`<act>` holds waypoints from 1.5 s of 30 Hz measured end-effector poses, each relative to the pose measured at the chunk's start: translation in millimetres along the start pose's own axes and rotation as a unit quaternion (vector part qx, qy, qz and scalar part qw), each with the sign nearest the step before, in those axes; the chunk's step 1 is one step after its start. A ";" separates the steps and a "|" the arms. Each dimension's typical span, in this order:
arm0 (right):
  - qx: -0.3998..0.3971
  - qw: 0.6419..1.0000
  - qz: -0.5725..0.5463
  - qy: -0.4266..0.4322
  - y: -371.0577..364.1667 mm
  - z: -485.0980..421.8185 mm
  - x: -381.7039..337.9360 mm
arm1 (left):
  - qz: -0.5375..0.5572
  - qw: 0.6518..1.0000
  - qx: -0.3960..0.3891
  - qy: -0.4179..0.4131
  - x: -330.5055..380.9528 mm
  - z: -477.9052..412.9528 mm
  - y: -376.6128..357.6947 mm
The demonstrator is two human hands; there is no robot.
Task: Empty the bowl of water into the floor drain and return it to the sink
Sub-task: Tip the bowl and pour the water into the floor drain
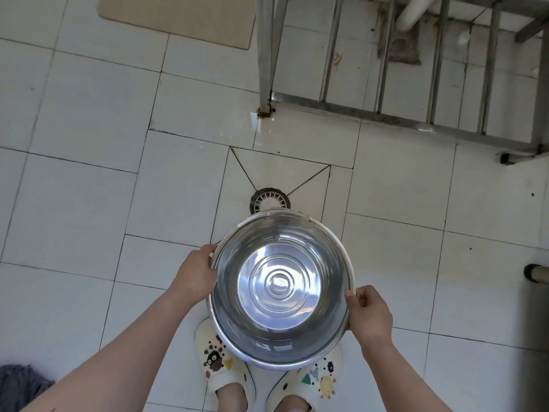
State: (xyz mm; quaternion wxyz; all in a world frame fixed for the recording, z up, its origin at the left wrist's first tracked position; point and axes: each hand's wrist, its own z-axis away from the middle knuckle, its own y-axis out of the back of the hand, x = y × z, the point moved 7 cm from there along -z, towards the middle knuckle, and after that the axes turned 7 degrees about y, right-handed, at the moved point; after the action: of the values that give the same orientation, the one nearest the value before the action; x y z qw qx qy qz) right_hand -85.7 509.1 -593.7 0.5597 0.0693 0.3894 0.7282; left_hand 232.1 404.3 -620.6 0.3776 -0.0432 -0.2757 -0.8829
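A large steel bowl (280,288) holding clear water hangs in front of me, above my feet. My left hand (196,273) grips its left rim, and my right hand (370,315) pinches the right rim with the thumb over the edge. The round floor drain (269,200) lies in the white tiles just beyond the bowl's far rim, partly hidden by it. The sink itself is out of view.
A steel frame (350,110) with legs and crossbars stands at the upper right, with a wet patch by its near leg. A beige mat (178,17) lies at top left. My white clogs (225,370) stand below the bowl. A pipe end (534,273) juts in at right.
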 end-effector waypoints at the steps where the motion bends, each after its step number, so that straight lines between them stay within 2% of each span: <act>1: 0.000 1.000 0.000 0.000 0.0 0.0 0.0 | -0.001 1.000 0.001 -0.001 0.3 0.2 0.1; 45: -0.006 1.000 -0.001 0.006 -5.0 -8.5 8.0 | -0.010 1.000 0.001 0.004 -2.4 -5.7 -6.5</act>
State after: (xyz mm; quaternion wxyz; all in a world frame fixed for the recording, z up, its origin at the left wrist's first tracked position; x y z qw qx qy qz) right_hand -89.4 512.3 -605.5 0.5582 0.0613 0.3885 0.7306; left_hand 230.1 406.5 -629.0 0.3694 -0.0368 -0.2755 -0.8868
